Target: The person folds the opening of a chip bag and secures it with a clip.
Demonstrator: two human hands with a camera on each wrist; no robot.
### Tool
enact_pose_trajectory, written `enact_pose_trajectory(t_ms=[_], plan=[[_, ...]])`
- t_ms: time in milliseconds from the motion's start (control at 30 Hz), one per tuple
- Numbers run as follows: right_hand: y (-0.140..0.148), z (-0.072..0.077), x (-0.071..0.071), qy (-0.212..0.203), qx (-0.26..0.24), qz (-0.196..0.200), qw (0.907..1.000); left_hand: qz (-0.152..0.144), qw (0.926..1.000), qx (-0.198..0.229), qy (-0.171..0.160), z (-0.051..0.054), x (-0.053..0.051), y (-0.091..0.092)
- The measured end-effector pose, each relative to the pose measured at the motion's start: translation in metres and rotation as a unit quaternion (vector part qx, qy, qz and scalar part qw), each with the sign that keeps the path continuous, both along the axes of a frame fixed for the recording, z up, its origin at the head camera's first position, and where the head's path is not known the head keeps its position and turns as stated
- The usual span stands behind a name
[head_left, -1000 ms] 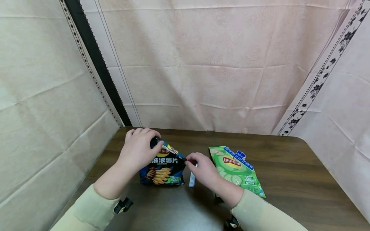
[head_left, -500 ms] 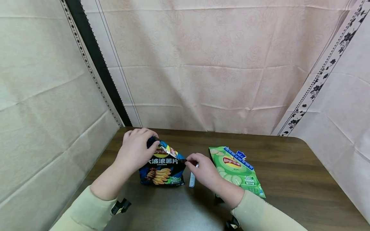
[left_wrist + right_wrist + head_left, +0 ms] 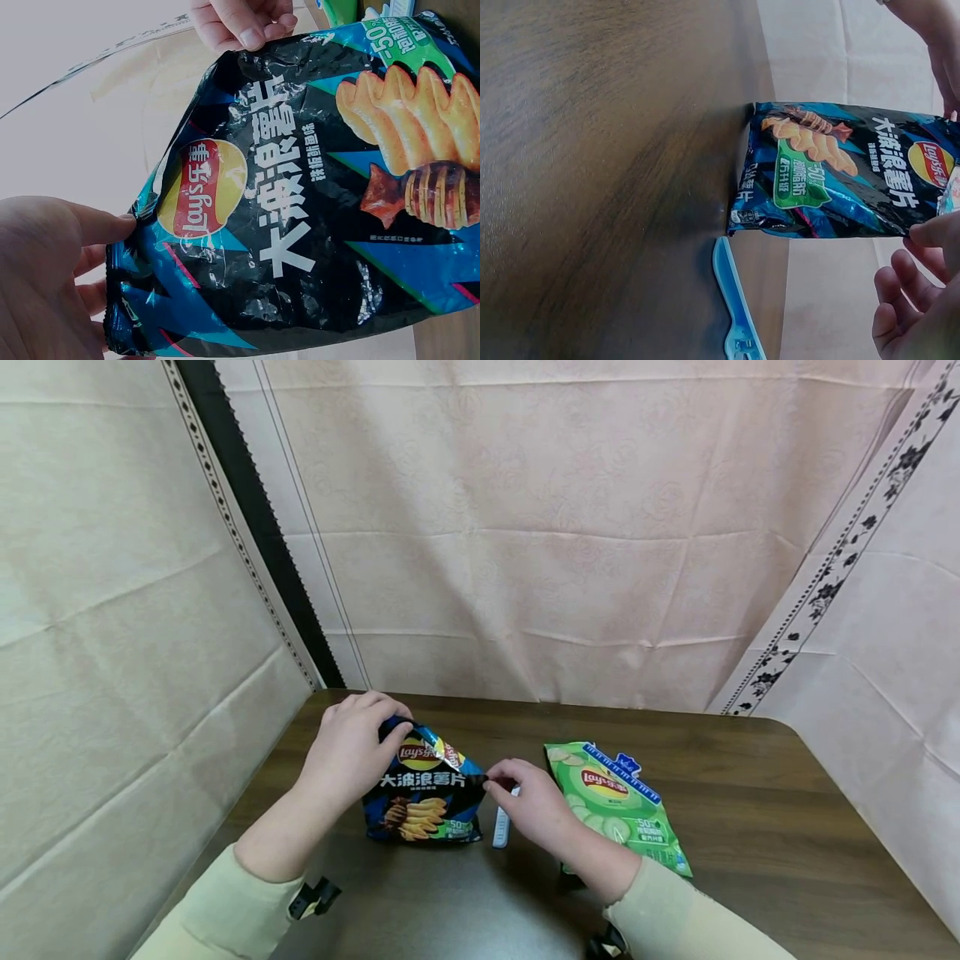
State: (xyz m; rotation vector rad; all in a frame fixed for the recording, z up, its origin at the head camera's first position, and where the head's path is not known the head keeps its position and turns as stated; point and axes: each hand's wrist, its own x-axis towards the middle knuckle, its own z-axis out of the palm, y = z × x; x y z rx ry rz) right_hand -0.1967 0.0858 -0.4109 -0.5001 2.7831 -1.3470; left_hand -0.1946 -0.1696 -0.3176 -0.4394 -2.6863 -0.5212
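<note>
A black and blue Lay's potato chip bag [image 3: 423,802] stands upright on the table, its top edge slanting down to the right. My left hand [image 3: 348,747] grips the top left corner, thumb in front and fingers behind. At the bag's right edge, my right hand [image 3: 528,797] pinches the film between thumb and index finger; the right wrist view shows the other fingers [image 3: 904,274] loosely curled. A light blue bag clip [image 3: 735,300] lies on the table beside the bag, partly hidden by my right hand in the head view.
Right of my right hand lies a green Lay's chip bag [image 3: 618,810], with a blue clip [image 3: 626,768] along its top edge. My right forearm covers part of its lower left. The brown wooden table [image 3: 750,793] ends at pale cloth curtains [image 3: 525,568].
My left hand has shifted slightly left and drawn the bag's top corner with it, so more of the logo and lettering shows. My right hand keeps its pinch on the right edge.
</note>
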Motion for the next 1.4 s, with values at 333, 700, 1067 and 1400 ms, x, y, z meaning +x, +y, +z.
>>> enact_pose_trajectory(t_ms=[333, 700, 1067, 1400], plan=[[0.004, 0.006, 0.001, -0.002, -0.033, 0.015, 0.9993, -0.008, 0.9996, -0.008, 0.025, -0.001, 0.001, -0.001], [-0.001, 0.013, -0.001, 0.008, -0.005, 0.002, 0.9999, -0.019, 0.9994, -0.001, 0.028, -0.001, -0.003, 0.001], [-0.004, 0.013, -0.003, 0.036, 0.032, -0.013, 0.9988, -0.026, 0.9991, 0.009, 0.033, -0.003, -0.005, -0.001], [-0.005, 0.013, -0.003, 0.060, 0.050, -0.012, 0.9969, -0.032, 0.9987, 0.004, 0.038, -0.003, -0.010, -0.002]])
